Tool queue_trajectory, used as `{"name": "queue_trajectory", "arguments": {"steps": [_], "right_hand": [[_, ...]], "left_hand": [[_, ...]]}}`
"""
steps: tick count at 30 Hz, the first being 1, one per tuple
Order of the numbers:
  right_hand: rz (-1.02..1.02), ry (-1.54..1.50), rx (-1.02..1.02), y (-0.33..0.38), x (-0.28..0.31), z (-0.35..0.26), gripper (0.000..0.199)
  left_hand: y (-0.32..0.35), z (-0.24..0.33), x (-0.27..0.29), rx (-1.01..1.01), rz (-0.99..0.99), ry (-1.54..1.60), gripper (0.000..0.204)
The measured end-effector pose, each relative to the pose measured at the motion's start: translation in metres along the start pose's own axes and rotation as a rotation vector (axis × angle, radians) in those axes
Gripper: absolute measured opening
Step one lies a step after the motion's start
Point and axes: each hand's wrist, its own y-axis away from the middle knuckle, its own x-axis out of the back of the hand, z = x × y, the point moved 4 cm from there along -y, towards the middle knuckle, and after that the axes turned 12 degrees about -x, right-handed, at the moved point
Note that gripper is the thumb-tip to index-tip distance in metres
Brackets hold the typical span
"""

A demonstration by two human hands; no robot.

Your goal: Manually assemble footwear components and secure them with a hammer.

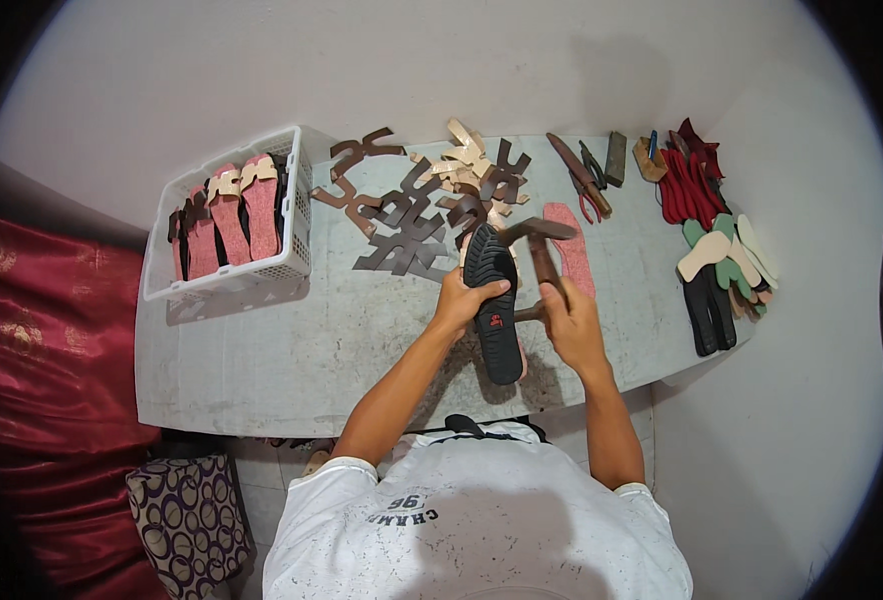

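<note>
Before me stands a pale grey table (252, 365), its top scuffed. At its left end I have a white plastic basket (301, 230). Toward the far middle lie my loose strap pieces, dark brown ones (402, 250) spread around and partly against a cream heap (465, 160). Right of those rests a pink sole (580, 262), and beyond it a long brown tool (570, 165), pliers (592, 168) and a dark block (617, 160). Farther right are red pieces (677, 195), then a pile of green, cream and black soles (704, 315).
</note>
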Motion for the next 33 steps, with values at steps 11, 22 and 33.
{"name": "queue_trajectory", "arguments": {"steps": [11, 22, 33], "right_hand": [[0.076, 0.136, 0.031, 0.007, -0.024, 0.029, 0.032], [0.160, 0.186, 0.118, 0.010, -0.032, 0.012, 0.033], [-0.006, -0.166, -0.034, 0.022, 0.001, -0.032, 0.035]], "left_hand": [[-0.003, -0.001, -0.002, 0.055, -0.020, -0.010, 0.031], [-0.001, 0.003, -0.004, 0.053, -0.020, 0.004, 0.030], [0.004, 0.003, 0.000, 0.046, 0.003, 0.008, 0.031]]}}
